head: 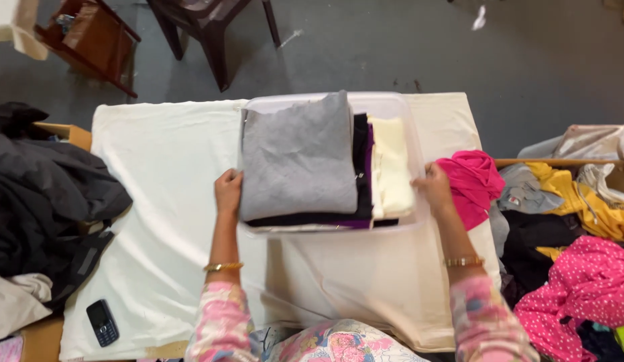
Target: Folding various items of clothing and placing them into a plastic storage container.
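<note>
Your left hand (228,191) and right hand (434,186) grasp opposite sides of the clear plastic bin (392,104) of soft folded clothes (298,157) mid-table (probably light, walls flex): grip low under its rim.

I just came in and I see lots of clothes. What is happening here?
A person grips a clear plastic bin by its two sides, left hand on one edge and right hand on the other. It sits on a table covered in a cream cloth. Inside lie folded clothes, with a grey top uppermost. A pile of mixed clothes waits at the right, dark clothes at the left, and a small black phone lies near the table's corner.
</note>
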